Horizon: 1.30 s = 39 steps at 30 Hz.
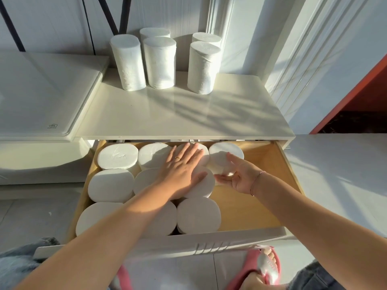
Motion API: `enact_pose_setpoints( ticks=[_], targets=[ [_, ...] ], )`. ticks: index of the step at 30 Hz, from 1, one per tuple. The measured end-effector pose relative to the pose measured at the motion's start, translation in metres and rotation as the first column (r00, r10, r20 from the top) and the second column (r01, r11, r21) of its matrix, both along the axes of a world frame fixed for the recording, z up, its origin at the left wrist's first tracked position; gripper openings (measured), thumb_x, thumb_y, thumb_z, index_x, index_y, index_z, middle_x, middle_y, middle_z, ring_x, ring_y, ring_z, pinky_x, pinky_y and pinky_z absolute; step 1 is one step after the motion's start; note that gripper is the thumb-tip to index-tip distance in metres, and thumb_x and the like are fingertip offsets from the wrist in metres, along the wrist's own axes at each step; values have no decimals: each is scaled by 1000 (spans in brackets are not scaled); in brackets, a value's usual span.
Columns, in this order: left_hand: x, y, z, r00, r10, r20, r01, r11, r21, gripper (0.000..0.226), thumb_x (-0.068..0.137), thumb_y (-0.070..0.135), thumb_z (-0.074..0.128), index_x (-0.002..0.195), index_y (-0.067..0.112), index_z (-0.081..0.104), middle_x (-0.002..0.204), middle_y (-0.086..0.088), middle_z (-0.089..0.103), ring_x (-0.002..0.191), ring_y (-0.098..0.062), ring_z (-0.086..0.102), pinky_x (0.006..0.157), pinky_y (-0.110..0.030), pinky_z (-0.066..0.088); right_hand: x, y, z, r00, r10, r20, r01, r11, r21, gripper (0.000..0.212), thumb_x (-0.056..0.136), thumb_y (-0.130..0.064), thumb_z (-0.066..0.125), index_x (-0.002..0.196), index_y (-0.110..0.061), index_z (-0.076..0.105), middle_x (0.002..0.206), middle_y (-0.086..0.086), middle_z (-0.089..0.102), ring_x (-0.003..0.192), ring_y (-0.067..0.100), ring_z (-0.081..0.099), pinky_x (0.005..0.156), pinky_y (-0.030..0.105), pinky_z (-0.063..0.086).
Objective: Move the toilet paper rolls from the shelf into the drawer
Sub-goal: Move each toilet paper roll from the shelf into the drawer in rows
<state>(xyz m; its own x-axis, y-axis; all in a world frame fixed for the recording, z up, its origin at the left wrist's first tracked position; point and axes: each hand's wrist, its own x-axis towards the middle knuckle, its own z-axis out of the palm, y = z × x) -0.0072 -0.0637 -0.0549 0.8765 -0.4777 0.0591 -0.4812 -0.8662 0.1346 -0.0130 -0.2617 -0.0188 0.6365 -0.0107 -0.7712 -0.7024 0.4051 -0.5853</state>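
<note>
Several white toilet paper rolls [161, 63] stand upright at the back of the cream shelf top [184, 116]. Below it, the wooden drawer [266, 197] is pulled out, and several rolls [111, 185] stand on end in rows filling its left and middle. My left hand [182, 166] lies flat, fingers spread, on top of the rolls in the middle of the drawer. My right hand [238, 176] curls around the side of the back-right roll [226, 155], thumb on its top edge. The right part of the drawer bottom is bare wood.
A white toilet tank lid [41, 93] sits left of the shelf. A white wall with mouldings is behind, and a red-orange panel [356, 91] stands at the right. My feet in pink slippers [263, 266] are on the tiled floor in front of the drawer.
</note>
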Motion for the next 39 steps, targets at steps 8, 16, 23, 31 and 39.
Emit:
enact_pose_setpoints(
  ticks=[8, 16, 23, 31, 39],
  targets=[
    [-4, 2, 2, 999, -14, 30, 15, 999, -35, 80, 85, 67, 6, 148, 20, 20, 159, 3, 7, 145, -17, 0, 113, -38, -14, 12, -41, 20, 964, 194, 184, 52, 538, -842, 53, 86, -54, 57, 106, -6, 53, 94, 11, 56, 80, 25, 52, 68, 29, 38],
    [4, -1, 6, 995, -92, 37, 93, 995, -24, 70, 94, 57, 23, 150, 19, 6, 159, 1, -1, 145, -13, -9, 116, -33, -8, 139, -25, 58, 737, 457, 499, 199, 558, -805, 74, 78, -44, 74, 134, -10, 39, 123, 5, 50, 112, 14, 51, 93, 22, 38],
    [11, -5, 4, 991, -130, 45, 133, 989, -67, 70, 92, 59, 21, 150, 22, 9, 159, 2, 1, 145, -12, -7, 117, -35, -6, 231, 18, 52, 718, 442, 537, 146, 660, -737, 110, 69, -42, 82, 151, -11, 14, 152, 9, 34, 135, 20, 39, 107, 25, 33],
    [11, -5, 3, 991, -129, 24, 131, 989, -70, 70, 93, 59, 20, 150, 22, 5, 158, 3, -4, 144, -11, -11, 116, -34, -11, 263, 45, 56, 653, 364, 664, 182, 776, -604, 88, 64, -16, 85, 135, -12, 32, 129, 4, 53, 117, 20, 52, 101, 37, 45],
    [10, -4, 6, 991, -134, 22, 135, 991, -10, 70, 94, 58, 23, 150, 20, 4, 159, 1, -5, 144, -14, -12, 117, -34, -9, 212, 25, 58, 602, 458, 654, 120, 758, -641, 82, 60, -18, 87, 130, -16, 45, 122, 3, 62, 112, 19, 60, 94, 38, 52]
  ],
)
